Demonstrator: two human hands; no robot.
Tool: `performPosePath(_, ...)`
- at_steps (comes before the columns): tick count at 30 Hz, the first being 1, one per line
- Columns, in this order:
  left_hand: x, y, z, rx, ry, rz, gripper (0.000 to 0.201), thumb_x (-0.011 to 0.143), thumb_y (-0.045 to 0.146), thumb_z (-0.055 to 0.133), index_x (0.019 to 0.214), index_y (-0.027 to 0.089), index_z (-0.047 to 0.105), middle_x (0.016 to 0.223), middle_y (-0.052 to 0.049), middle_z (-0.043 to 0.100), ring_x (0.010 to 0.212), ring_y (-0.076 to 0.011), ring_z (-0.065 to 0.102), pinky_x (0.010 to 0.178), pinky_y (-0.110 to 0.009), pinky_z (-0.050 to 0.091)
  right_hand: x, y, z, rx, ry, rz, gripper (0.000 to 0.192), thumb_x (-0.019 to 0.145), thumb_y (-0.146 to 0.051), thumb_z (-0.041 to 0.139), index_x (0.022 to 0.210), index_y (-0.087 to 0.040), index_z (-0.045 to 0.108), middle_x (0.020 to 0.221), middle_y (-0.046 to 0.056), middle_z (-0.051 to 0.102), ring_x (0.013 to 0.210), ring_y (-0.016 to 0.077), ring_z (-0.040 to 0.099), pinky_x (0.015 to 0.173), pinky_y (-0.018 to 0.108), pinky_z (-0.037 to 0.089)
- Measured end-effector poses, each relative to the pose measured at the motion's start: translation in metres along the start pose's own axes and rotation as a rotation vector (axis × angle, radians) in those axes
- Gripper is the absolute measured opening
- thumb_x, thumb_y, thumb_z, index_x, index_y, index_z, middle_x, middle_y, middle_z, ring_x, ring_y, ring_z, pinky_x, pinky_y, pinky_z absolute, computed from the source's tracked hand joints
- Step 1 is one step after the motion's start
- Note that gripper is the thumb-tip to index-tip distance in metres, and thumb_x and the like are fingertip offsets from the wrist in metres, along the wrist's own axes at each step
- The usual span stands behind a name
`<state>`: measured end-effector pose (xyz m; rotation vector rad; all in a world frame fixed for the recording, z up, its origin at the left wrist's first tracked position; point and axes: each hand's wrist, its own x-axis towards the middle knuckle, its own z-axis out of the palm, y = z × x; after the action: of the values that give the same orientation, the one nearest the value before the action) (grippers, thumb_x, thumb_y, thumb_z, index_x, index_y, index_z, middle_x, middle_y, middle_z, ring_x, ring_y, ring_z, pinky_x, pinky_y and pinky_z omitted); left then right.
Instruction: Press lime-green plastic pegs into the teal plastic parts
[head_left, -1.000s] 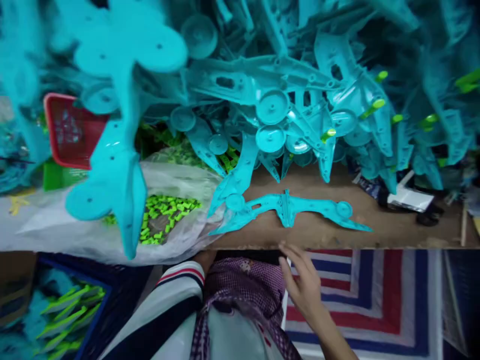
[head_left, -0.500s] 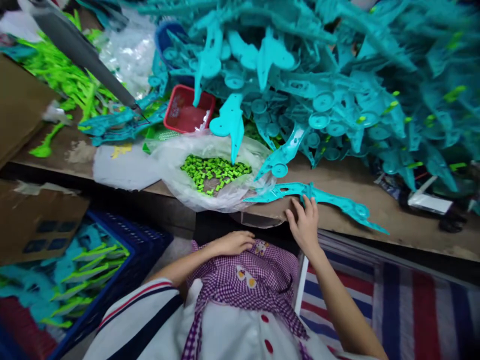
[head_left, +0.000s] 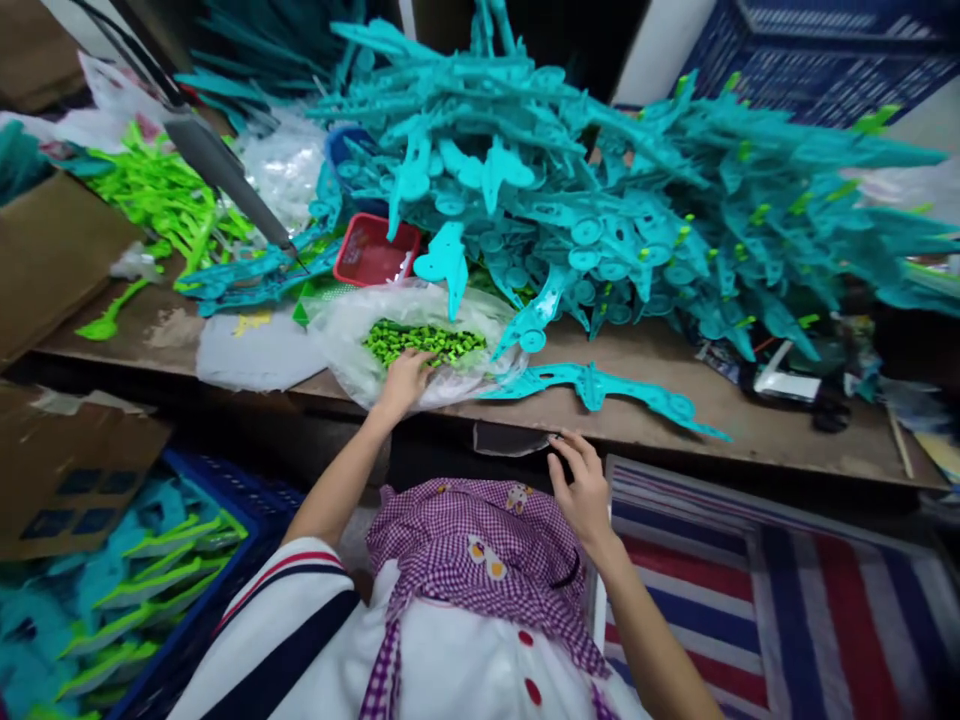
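Note:
My left hand (head_left: 407, 382) reaches over the near rim of a clear plastic bag (head_left: 341, 345). Its stretched fingers touch the small bright green plastic pieces (head_left: 457, 345) heaped inside; no piece shows in its grasp. My right hand (head_left: 581, 485) hovers just off the table's front edge, fingers apart and holding nothing. Beyond it on the table lies a long turquoise plastic part (head_left: 637, 392), shaped like a toy bow limb, its left end against the bag.
A large pile of turquoise parts (head_left: 600, 200) covers the table's back. Left stand a red basket (head_left: 377, 250), a hanging grey electric screwdriver (head_left: 232, 180) and green parts (head_left: 172, 200). A blue crate (head_left: 240, 500) sits lower left; striped cloth (head_left: 690, 570) lies lower right.
My left hand has gone from my lap up to the green pieces in the bag. My right hand has come off the turquoise part and drawn back toward me. The view has tilted up.

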<state>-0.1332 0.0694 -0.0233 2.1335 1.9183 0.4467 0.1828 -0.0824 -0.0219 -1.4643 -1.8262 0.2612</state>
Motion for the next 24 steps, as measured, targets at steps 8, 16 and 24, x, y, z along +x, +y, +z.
performPosePath(8, 0.004, -0.014, -0.003, -0.423, 0.238, -0.079, 0.024, 0.081, 0.022, 0.065, 0.103, 0.017, 0.075, 0.101, -0.008, 0.073, 0.082, -0.0196, 0.066, 0.083, -0.031, 0.051, 0.078, -0.088, 0.025, 0.417, -0.025, 0.050, 0.020, 0.097, -0.031, 0.051, 0.100, -0.023, 0.069, 0.098, 0.006, 0.072, 0.094, 0.0190, 0.067, 0.087, 0.035, 0.055)
performPosePath(16, -0.019, 0.022, -0.030, -1.498, 0.347, -0.375, 0.040, 0.060, 0.031, 0.086, 0.095, 0.017, 0.072, 0.080, 0.001, 0.069, 0.068, -0.0093, 0.063, 0.063, -0.019, 0.049, 0.143, -0.123, 0.102, 0.523, -0.142, 0.040, 0.022, 0.094, -0.033, 0.057, 0.107, -0.019, 0.067, 0.104, 0.006, 0.071, 0.090, 0.0162, 0.066, 0.084, 0.030, 0.053)
performPosePath(24, -0.068, 0.104, -0.033, -1.975, 0.288, -0.727, 0.008, 0.086, 0.011, 0.066, 0.091, 0.017, 0.068, 0.078, 0.002, 0.069, 0.067, -0.0047, 0.066, 0.062, -0.010, 0.052, 0.081, -0.106, 0.079, 0.373, -0.106, -0.204, 0.030, 0.099, -0.037, 0.048, 0.120, -0.019, 0.063, 0.108, 0.009, 0.067, 0.097, 0.0177, 0.065, 0.088, 0.031, 0.054)
